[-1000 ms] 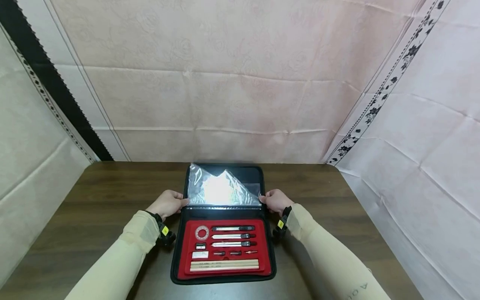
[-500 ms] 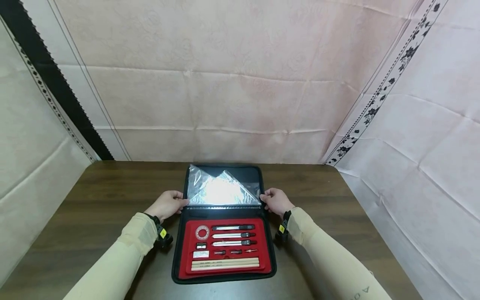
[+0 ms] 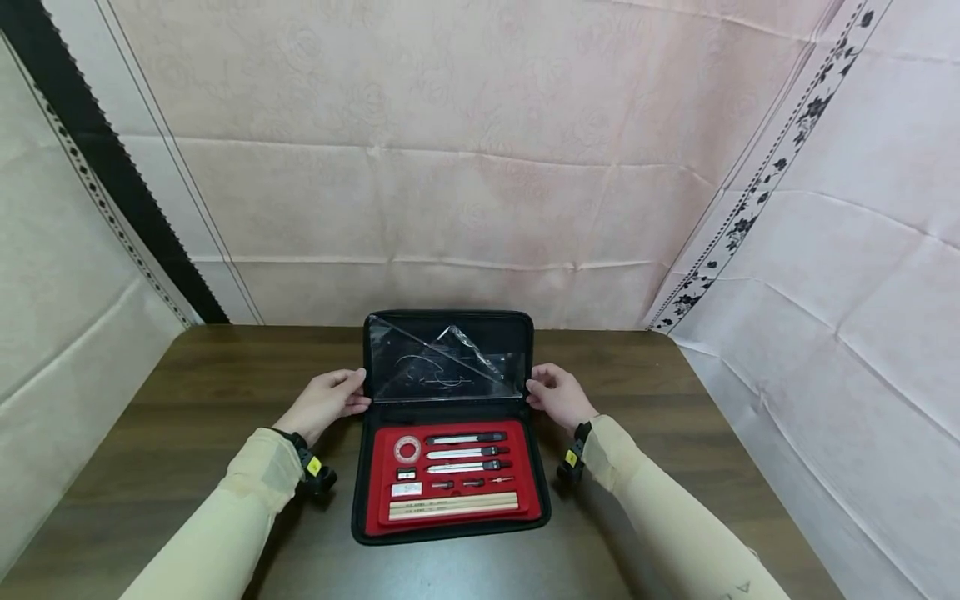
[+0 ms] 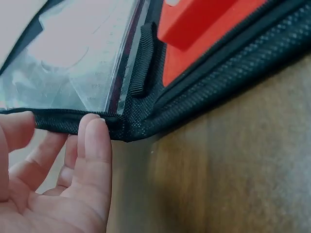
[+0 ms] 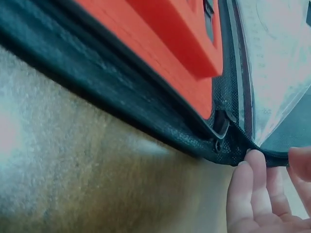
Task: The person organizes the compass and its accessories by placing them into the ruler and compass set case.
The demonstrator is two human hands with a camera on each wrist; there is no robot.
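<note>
A black zip case [image 3: 375,500] for drawing instruments lies unfolded on the table, its lid [image 3: 450,313] tilted up at the back. My left hand [image 3: 322,404] holds the lid's left edge, near the hinge. At the opposite edge my right hand [image 3: 561,398] grips the lid between thumb and fingers. In the left wrist view, fingertips [image 4: 97,136] press against the zipped rim. A clear plastic pocket [image 3: 442,367] with transparent drafting tools lines the lid. The red tray [image 3: 525,479] carries a white ring-shaped roll [image 3: 407,449], several pens, an eraser [image 3: 407,489], a sharpener [image 3: 406,474] and wooden pencils [image 3: 453,505].
The brown wooden table [image 3: 225,400] extends around the case on both sides. Behind it hangs a pale creased cloth [image 3: 465,200], with further cloth [image 3: 840,333] along the right side and on the left. Each wrist wears a small black camera [image 3: 572,458].
The lid has tipped up, and the bright glare on its plastic pocket is gone. The tray's front edge now sits slightly farther from me. Both hands rose slightly with the lid.
</note>
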